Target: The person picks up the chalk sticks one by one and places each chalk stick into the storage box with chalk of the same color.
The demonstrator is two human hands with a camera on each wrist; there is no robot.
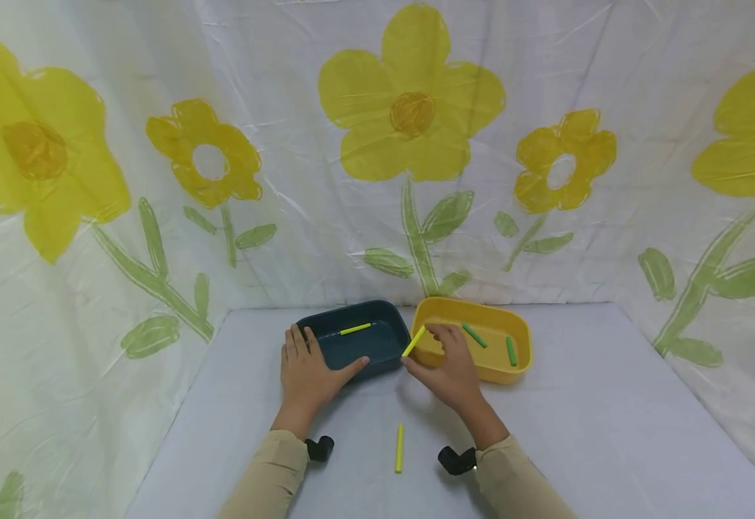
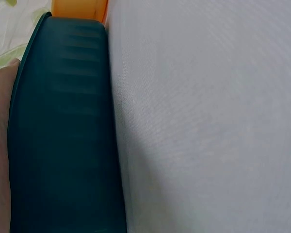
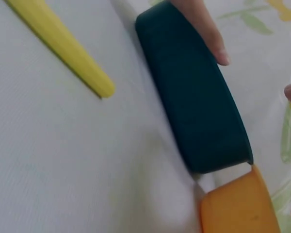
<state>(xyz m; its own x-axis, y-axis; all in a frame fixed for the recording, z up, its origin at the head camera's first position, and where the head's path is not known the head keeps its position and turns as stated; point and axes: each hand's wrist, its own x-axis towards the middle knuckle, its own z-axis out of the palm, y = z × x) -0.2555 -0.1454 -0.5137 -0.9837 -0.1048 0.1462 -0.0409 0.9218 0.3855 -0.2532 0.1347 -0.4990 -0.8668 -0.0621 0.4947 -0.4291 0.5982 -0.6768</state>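
Head view, right hand [image 1: 453, 375] fingers pinching yellow stick [image 1: 413, 341], left hand [image 1: 306, 371] flat on blue tray [image 1: 377, 357]

Head view: high, looking forward and down across table [image 1: 578, 432] toward flowered cloth. Both wrist views: very close, low at table level. All three share dark tray [image 1: 377, 346] [image 2: 63, 136] [image 3: 199, 107] beside yellow tray [image 1: 481, 360] [image 2: 80, 8] [image 3: 237, 208].

Sleeves: tan, long, ending at both wrists.
Hands: left hand [image 1: 306, 371] and right hand [image 1: 452, 371] bare.
Wrist mounts: small black units.
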